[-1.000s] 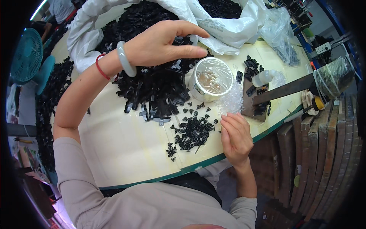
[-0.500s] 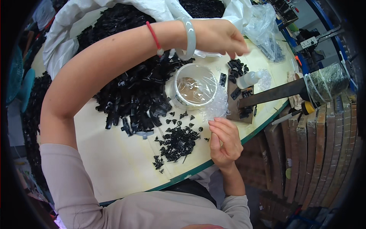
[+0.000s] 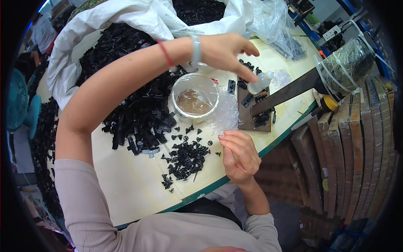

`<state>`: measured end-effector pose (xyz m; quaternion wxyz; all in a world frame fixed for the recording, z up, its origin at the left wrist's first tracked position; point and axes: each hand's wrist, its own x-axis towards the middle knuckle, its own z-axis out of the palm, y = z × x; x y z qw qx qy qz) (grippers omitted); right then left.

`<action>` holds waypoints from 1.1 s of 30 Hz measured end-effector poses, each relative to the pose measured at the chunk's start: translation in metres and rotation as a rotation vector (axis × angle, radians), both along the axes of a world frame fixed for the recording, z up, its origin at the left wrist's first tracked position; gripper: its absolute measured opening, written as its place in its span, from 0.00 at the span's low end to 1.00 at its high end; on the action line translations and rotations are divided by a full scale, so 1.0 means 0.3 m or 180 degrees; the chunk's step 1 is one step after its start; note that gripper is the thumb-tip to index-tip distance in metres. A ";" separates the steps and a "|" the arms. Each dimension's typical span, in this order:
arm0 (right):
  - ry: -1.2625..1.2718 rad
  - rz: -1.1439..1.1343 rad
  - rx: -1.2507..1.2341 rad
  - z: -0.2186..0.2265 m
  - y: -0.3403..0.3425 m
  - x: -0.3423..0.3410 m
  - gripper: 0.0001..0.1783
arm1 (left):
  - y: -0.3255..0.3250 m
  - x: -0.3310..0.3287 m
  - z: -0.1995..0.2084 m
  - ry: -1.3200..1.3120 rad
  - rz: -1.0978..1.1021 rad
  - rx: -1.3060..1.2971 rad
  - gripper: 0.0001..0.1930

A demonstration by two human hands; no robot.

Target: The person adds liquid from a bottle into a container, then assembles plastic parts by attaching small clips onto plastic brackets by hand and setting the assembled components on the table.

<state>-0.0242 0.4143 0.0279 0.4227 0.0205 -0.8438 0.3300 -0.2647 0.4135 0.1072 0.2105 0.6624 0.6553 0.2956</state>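
My left hand point(image 3: 228, 52), at the end of an arm crossing the table, has its thumb and fingers apart. Its thumb tip is at a small white bottle point(image 3: 259, 83); I cannot tell whether they touch. Nothing shows in its grasp. Over the table's front edge my right hand point(image 3: 240, 156) is closed, fingertips together; anything between them is hidden. To its left lies a pile of small black clips point(image 3: 187, 159). Beyond the clips stands a white tub point(image 3: 195, 114) lined with clear film. Black plastic parts point(image 3: 247, 100) lie around the bottle on a brown plate point(image 3: 243, 119).
A big heap of black parts point(image 3: 138, 105) spills from a white sack point(image 3: 121, 14) at the left. A dark metal bar point(image 3: 289, 92) with a film-wrapped end slants over the plate. Clear bags point(image 3: 277, 29) lie behind. Stacked brown boards point(image 3: 336, 147) stand right of the table.
My left hand has come down toward the bottle, and its thumb and fingers have spread. My right hand keeps its closed pose. The whole view has shifted slightly.
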 end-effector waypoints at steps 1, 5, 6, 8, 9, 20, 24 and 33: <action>0.0001 0.0010 0.0010 0.000 0.000 0.000 0.11 | 0.024 0.020 0.003 0.0001 0.0010 0.0010 0.34; 0.0037 0.0016 -0.0001 -0.003 0.002 -0.001 0.10 | 0.132 0.069 -0.038 0.1047 -0.0133 0.0353 0.33; 0.0026 0.0016 -0.0018 -0.004 0.002 0.000 0.10 | 0.152 0.079 -0.050 0.1222 -0.0256 0.0423 0.32; 0.0018 0.0018 -0.0014 -0.003 0.002 0.001 0.10 | 0.185 0.087 -0.071 0.1173 -0.0285 0.0386 0.31; 0.0014 0.0014 -0.0025 -0.002 0.001 0.003 0.10 | 0.199 0.093 -0.074 0.1226 -0.0314 0.0230 0.30; 0.0185 0.0092 -0.1890 0.023 0.010 0.019 0.17 | 0.058 0.053 0.072 -0.0159 -0.0521 0.0815 0.21; 0.0187 0.1316 -0.4998 0.152 -0.012 -0.041 0.35 | -0.113 0.098 0.134 -0.0394 -0.0681 0.0902 0.20; -0.0354 0.0951 -0.4949 0.160 0.039 -0.119 0.26 | -0.423 0.057 0.062 0.0056 0.0449 0.1475 0.33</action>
